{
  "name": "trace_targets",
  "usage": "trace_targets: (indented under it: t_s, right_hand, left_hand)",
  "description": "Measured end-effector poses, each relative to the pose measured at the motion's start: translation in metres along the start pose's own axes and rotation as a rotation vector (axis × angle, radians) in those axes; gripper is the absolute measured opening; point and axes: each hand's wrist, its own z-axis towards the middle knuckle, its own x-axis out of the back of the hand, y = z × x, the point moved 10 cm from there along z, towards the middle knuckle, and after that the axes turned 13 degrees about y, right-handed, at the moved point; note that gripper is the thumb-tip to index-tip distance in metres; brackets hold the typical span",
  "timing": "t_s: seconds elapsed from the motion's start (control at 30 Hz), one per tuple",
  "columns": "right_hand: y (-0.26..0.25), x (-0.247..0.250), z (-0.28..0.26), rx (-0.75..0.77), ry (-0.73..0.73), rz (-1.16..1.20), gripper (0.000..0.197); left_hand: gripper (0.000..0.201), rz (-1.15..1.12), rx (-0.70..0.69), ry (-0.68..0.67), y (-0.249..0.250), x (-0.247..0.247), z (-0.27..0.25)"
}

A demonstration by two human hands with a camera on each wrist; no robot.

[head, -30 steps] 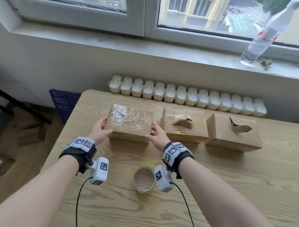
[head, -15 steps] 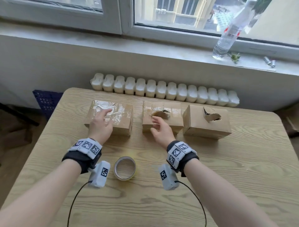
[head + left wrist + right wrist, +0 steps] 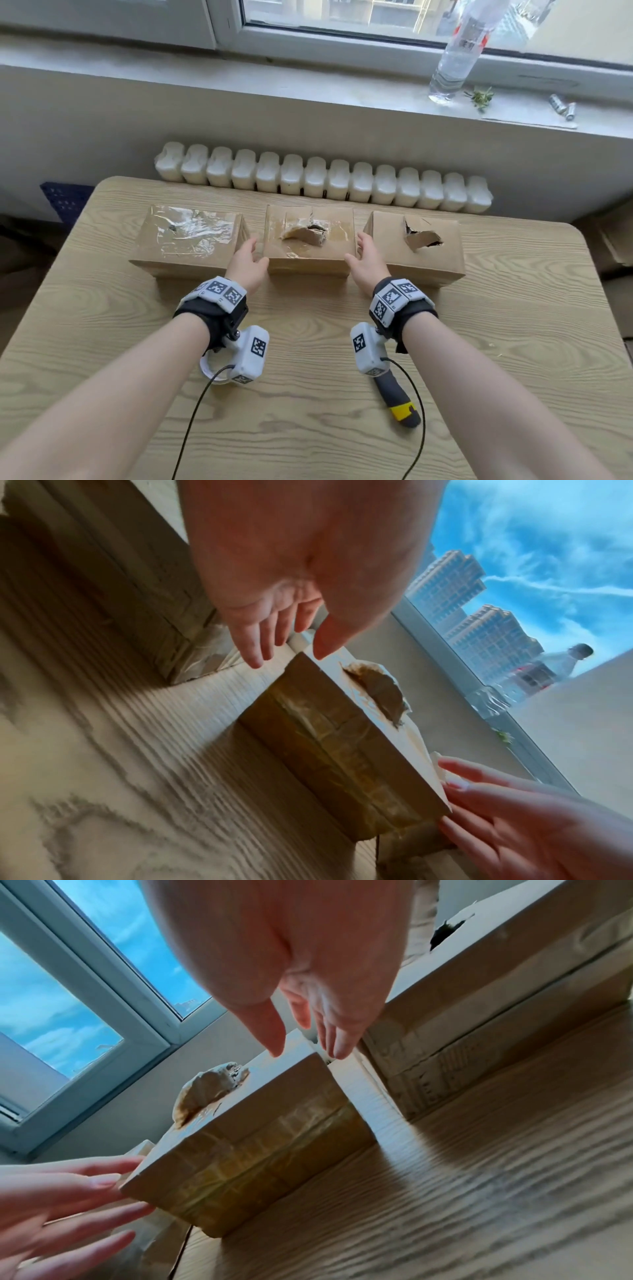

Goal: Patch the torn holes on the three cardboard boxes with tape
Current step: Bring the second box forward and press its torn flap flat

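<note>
Three cardboard boxes stand in a row on the wooden table (image 3: 513, 342). The left box (image 3: 188, 240) has clear tape over its top. The middle box (image 3: 308, 253) has a raised torn flap with some tape around it. The right box (image 3: 421, 253) shows an open torn hole. My left hand (image 3: 248, 262) is at the middle box's left side and my right hand (image 3: 364, 255) at its right side, both with straight fingers. The wrist views show the left hand (image 3: 284, 631) and right hand (image 3: 308, 1031) flanking the middle box (image 3: 329, 737) (image 3: 257, 1150). The tape roll (image 3: 209, 371) lies mostly hidden under my left wrist.
A grey and yellow utility knife (image 3: 399, 401) lies on the table under my right wrist. A white radiator (image 3: 325, 180) runs behind the boxes. On the windowsill stand a clear bottle (image 3: 455, 58) and small batteries (image 3: 561, 106). A blue crate (image 3: 65, 202) sits left of the table.
My left hand left the taped left box and moved right to the middle box's left side. My right hand shifted to that box's right side. The view moved right, bringing the knife in.
</note>
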Motion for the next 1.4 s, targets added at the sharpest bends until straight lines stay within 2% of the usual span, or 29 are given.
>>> trace_targets:
  t_s: [0.1, 0.2, 0.3, 0.47, 0.57, 0.7, 0.83, 1.13, 1.27, 1.4]
  right_hand:
    - [0.0, -0.006, 0.004, -0.017, -0.015, 0.03, 0.06]
    - [0.001, -0.003, 0.003, -0.06, -0.036, 0.078, 0.069]
    - [-0.001, 0.003, -0.006, -0.029, -0.077, 0.072, 0.063]
    - [0.006, 0.016, -0.037, -0.008, -0.081, 0.084, 0.073]
    - [0.012, 0.024, -0.062, 0.01, -0.099, 0.103, 0.069]
    - [0.037, 0.034, -0.1, -0.022, -0.095, 0.146, 0.07]
    - [0.067, 0.034, -0.135, -0.046, -0.073, 0.153, 0.069]
    - [0.114, 0.03, -0.176, -0.141, -0.076, 0.233, 0.068]
    - [0.123, 0.035, -0.181, -0.133, -0.036, 0.285, 0.068]
    - [0.127, 0.034, -0.184, -0.106, -0.017, 0.303, 0.068]
  left_hand:
    - [0.054, -0.127, 0.066, -0.009, -0.006, -0.007, 0.008]
    - [0.051, -0.265, 0.155, -0.026, -0.015, -0.012, 0.01]
    - [0.048, -0.404, 0.23, -0.038, -0.021, -0.01, 0.001]
    - [0.041, -0.445, 0.213, -0.035, -0.026, 0.009, -0.031]
    - [0.035, -0.485, 0.229, -0.064, -0.034, 0.018, -0.061]
    - [0.035, -0.473, 0.194, -0.134, -0.049, 0.022, -0.104]
    - [0.035, -0.394, 0.18, -0.139, -0.069, 0.018, -0.135]
    - [0.033, -0.13, 0.059, -0.208, -0.088, 0.001, -0.174]
    - [0.039, -0.084, 0.045, -0.216, -0.085, 0.0, -0.177]
    - [0.055, -0.088, 0.014, -0.264, -0.077, -0.001, -0.18]
